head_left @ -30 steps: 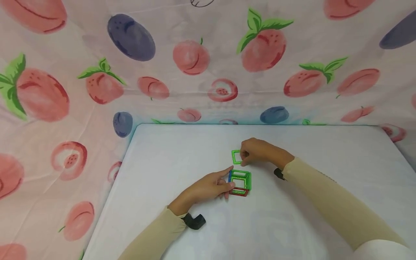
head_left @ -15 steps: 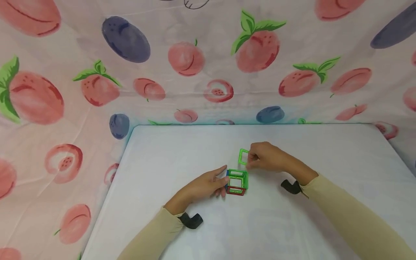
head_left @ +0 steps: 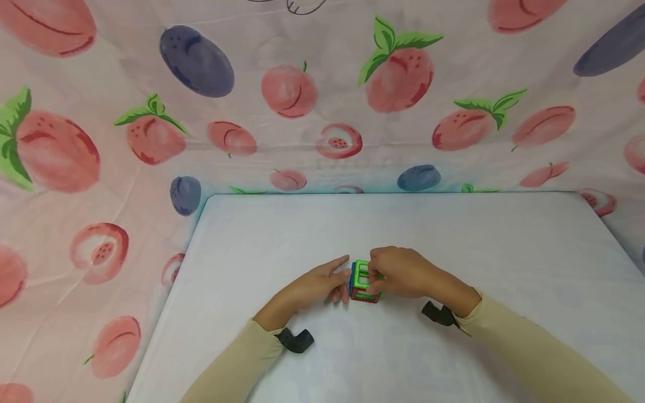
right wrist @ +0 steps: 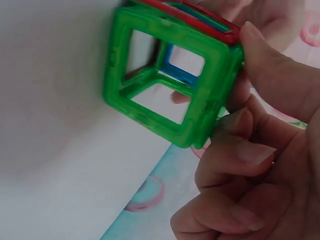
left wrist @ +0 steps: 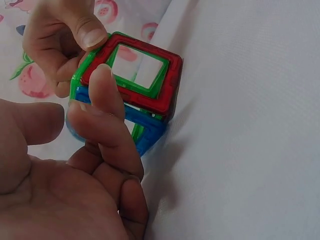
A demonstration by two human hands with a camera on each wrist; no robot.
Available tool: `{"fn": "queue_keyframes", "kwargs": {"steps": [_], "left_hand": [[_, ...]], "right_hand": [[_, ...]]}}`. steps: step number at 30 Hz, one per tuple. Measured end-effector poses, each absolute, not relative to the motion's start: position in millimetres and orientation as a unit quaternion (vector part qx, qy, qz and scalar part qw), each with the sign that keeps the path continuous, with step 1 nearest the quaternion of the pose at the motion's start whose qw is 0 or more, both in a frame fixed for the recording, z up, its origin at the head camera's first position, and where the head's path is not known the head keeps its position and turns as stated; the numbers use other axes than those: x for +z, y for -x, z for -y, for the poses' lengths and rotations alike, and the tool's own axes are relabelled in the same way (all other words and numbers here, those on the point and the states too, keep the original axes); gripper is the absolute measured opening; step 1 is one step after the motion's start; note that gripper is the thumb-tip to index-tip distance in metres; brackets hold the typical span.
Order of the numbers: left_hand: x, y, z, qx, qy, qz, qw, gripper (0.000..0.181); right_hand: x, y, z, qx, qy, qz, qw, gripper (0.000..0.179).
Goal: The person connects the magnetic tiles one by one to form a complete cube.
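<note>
A small cube of magnetic tiles stands on the white table, built from open square frames. In the left wrist view its red tile faces up toward the camera, and a blue tile is beside the left fingers. The right wrist view shows a green side tile. My right hand pinches a green magnetic tile over the cube's top, thumb at its near edge; its fingers hide part of the cube. My left hand is by the blue side, fingers loosely extended, thumb apart from them.
The white tabletop stretches around the cube on all sides. Behind and to the left hangs a fruit-print cloth. A black strap piece sits at the left wrist, another strap piece at the right wrist.
My right hand has brought the green magnetic tile from behind the cube toward me and down onto its top. The left hand has stayed beside the cube, its thumb drawn slightly back.
</note>
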State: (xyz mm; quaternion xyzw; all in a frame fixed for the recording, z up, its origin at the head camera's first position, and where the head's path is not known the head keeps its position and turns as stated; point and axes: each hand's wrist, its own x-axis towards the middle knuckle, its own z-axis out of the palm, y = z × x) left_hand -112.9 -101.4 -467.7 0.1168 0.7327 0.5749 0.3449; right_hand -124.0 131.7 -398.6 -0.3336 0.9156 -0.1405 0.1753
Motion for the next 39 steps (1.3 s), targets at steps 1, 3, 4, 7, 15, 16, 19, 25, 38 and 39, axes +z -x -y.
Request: {"fn": "queue_keyframes", "kwargs": {"steps": [1,3,4,7,15,16,19,25,38,39], "left_hand": [[-468,113,101,0.577,-0.114,-0.732,0.345,0.065],[-467,112,101,0.581,-0.107,-0.729,0.345,0.065],[-467,112,100,0.584,-0.103,-0.729,0.343,0.064],[-467,112,100,0.591,-0.096,-0.727,0.336,0.056],[-466,110,102,0.579,-0.111,-0.728,0.349,0.029],[-467,110,102,0.575,-0.114,-0.729,0.352,0.029],[-467,110,101,0.567,-0.122,-0.735,0.352,0.03],[-469,109,100,0.564,-0.129,-0.74,0.344,0.028],[-470,110,99,0.561,-0.13,-0.741,0.346,0.029],[-470,110,99,0.561,-0.131,-0.74,0.347,0.029]], "right_hand": [[-400,124,-131,-0.136,0.332,-0.917,0.175,0.023],[-401,123,-131,-0.13,0.328,-0.919,0.174,0.024],[-402,122,-132,-0.132,0.325,-0.921,0.172,0.023],[-404,120,-136,-0.157,0.309,-0.925,0.152,0.022],[-426,109,-155,-0.362,0.11,-0.909,0.176,0.038],[-431,107,-156,-0.396,0.088,-0.889,0.213,0.04],[-444,101,-158,-0.492,0.046,-0.816,0.3,0.044],[-460,94,-157,-0.59,0.03,-0.743,0.314,0.04],[-450,129,-157,-0.433,0.074,-0.868,0.233,0.05],[-451,134,-157,-0.442,0.083,-0.856,0.256,0.048]]}}
